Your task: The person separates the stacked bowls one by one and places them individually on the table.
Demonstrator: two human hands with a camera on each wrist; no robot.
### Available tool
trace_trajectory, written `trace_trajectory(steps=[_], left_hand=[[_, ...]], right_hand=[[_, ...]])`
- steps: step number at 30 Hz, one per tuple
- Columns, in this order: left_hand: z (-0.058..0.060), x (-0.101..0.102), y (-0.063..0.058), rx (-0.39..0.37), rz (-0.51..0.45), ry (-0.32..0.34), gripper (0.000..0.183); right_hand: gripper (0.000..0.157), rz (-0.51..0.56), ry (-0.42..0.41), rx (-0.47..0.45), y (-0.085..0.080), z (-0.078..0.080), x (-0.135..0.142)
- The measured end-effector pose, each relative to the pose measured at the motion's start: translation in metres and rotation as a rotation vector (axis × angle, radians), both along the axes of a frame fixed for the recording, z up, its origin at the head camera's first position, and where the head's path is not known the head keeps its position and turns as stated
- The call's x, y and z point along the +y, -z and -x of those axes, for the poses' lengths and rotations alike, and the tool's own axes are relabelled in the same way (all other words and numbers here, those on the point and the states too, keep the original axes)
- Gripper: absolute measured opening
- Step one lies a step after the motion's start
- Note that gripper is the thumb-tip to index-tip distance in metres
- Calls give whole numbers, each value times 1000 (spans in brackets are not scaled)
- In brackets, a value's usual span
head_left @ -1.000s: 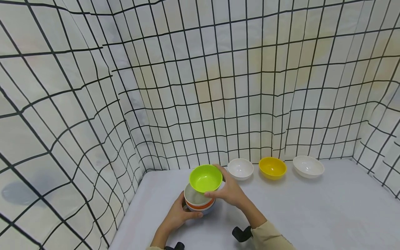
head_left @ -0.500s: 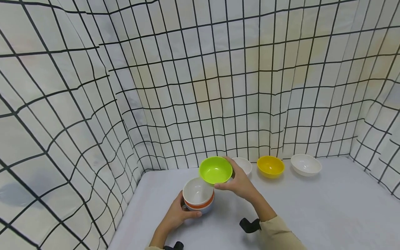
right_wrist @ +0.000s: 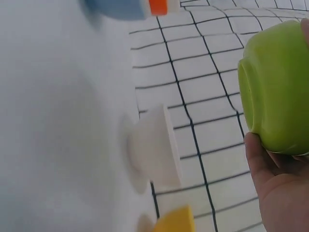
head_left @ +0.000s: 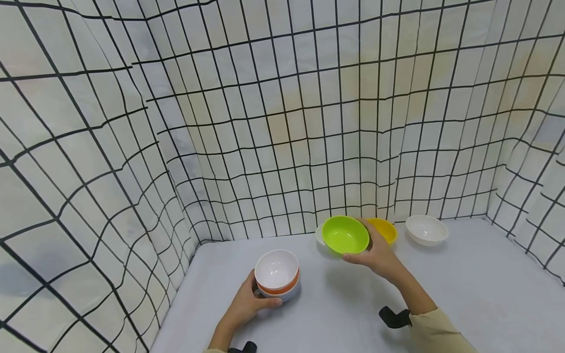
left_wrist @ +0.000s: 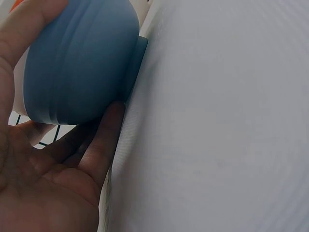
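Green bowl (head_left: 346, 235) first, since that is what has moved: it hangs in the air over the back of the counter, tipped so I can see into it. Around it all stands a pale wall (head_left: 265, 122) ruled with black lines, and below that runs the white counter (head_left: 331, 314). The biggest thing on the counter is the stack (head_left: 277, 272) on the left, white on top, an orange band beneath it, blue at the bottom, its foot resting on the cloth. The left hand (head_left: 247, 297) has it in a curled grip, thumb along the near side, fingers tucked round by the base. Towards the wall sits a row of three single bowls: a white one (right_wrist: 154, 147), mostly hidden from above by the green; a yellow one (head_left: 385, 230), partly covered by the other hand; and a last white one (head_left: 426, 230) at the right end, which nobody touches. The right hand (head_left: 377, 253) pinches the green bowl in a grip as wide as the bowl's side, thumb at the near edge, fingers round the far one. A second ago that bowl was over the stack; it has since swung right, well apart from it. I'd judge that the two hands' work is now split, the right bearing the bowl alone, the left just steadying the stack. Smallest, a black mount (head_left: 394, 317) juts from the right wrist.
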State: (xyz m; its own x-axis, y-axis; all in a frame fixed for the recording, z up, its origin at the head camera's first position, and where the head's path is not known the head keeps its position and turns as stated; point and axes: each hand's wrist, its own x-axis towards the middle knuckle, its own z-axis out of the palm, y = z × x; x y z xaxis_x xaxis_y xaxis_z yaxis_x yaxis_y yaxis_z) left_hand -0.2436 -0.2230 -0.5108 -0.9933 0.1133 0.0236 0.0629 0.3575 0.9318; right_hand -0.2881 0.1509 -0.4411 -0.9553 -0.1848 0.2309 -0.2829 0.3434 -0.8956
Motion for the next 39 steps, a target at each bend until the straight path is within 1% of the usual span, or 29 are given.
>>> trace_trajectory(steps=[3, 7, 12, 15, 19, 23, 26, 31, 39], left_hand=[[0, 0, 0, -1, 3, -3, 108], [0, 1, -1, -6, 2, -3, 108], [0, 1, -3, -9, 7, -12, 110], [0, 1, -3, -9, 0, -16, 110], [0, 1, -3, -8, -5, -13, 109], [0, 1, -2, -11, -10, -2, 110], [0, 1, -1, -15, -13, -2, 110], [0, 1, -1, -18, -15, -6, 111], [1, 1, -1, -23, -26, 3, 110]], right_hand=[[107, -32, 16, 15, 7, -4, 20], [105, -72, 23, 7, 16, -13, 46], [103, -158, 55, -27, 29, -24, 79], [104, -205, 77, -46, 34, -27, 97], [107, -257, 98, -76, 39, -29, 119], [106, -291, 111, -114, 44, -30, 140], [106, -309, 120, -126, 48, -29, 153], [107, -330, 132, -157, 54, -27, 169], [109, -346, 122, -200, 61, -24, 185]])
